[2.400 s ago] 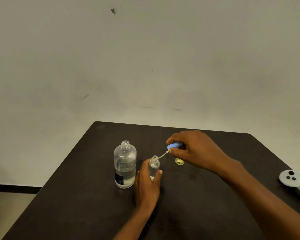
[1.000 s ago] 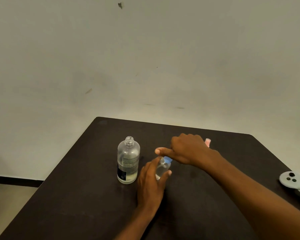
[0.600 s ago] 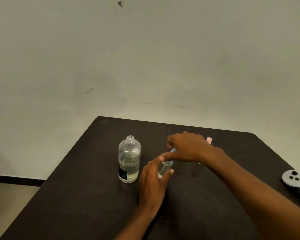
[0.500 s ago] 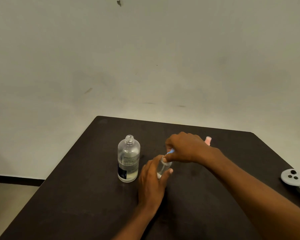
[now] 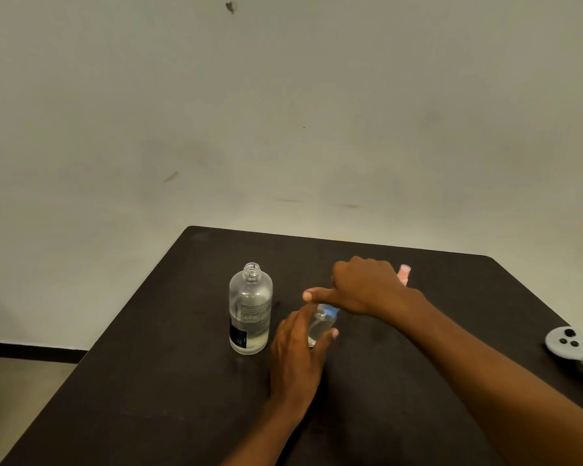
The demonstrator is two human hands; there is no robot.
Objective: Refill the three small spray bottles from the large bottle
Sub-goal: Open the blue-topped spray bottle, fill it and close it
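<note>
The large clear bottle (image 5: 249, 311) stands uncapped on the dark table (image 5: 169, 381), with a little liquid in the bottom. Just right of it, my left hand (image 5: 297, 354) is wrapped around a small clear spray bottle (image 5: 318, 327) that stands upright with its blue spray top (image 5: 330, 310) on the neck. My right hand (image 5: 364, 287) hovers over that top with the thumb stretched out to the left, off the cap. A pink-topped small bottle (image 5: 404, 274) peeks out behind my right hand. No third small bottle is visible.
A grey handheld controller (image 5: 572, 348) lies near the table's right edge. A plain wall stands behind the table's far edge, and the floor shows at the lower left.
The blue spray top with its tube went from my right hand into the small bottle's neck. My right hand then twisted on it, and its thumb has now swung off the cap.
</note>
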